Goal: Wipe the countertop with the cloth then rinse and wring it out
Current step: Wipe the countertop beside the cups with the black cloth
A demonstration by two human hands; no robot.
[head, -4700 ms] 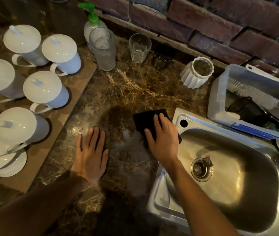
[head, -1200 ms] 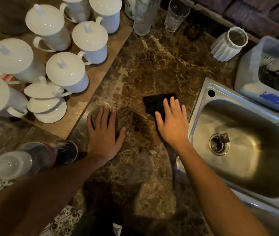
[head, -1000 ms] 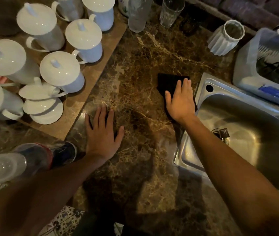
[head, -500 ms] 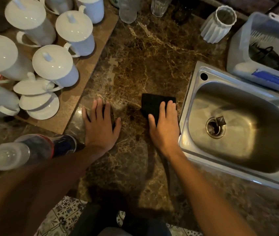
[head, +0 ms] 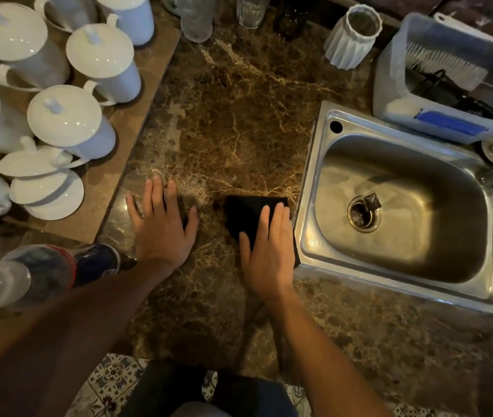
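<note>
The right hand (head: pixel 269 245) presses the black cloth (head: pixel 246 213) flat on the countertop (head: pixel 239 115), fingers straight and together, just beside the sink (head: pixel 308 206). The left hand (head: pixel 160 224) rests flat, fingers slightly spread. A wide stroke leftward could knock the white cups (head: pixel 70 121).

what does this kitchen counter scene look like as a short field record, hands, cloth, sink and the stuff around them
surface: brown marble countertop
left hand: left hand flat on the countertop, fingers spread, holding nothing
right hand: right hand pressing flat on the cloth
cloth: black cloth, folded, lying beside the sink's left rim
sink: steel sink, a small dark piece at the drain
left side: white lidded cups on a board
behind sink: clear plastic bin holding a white brush
back: white ribbed vase
task stage: wiping; rinse not yet begun
</note>
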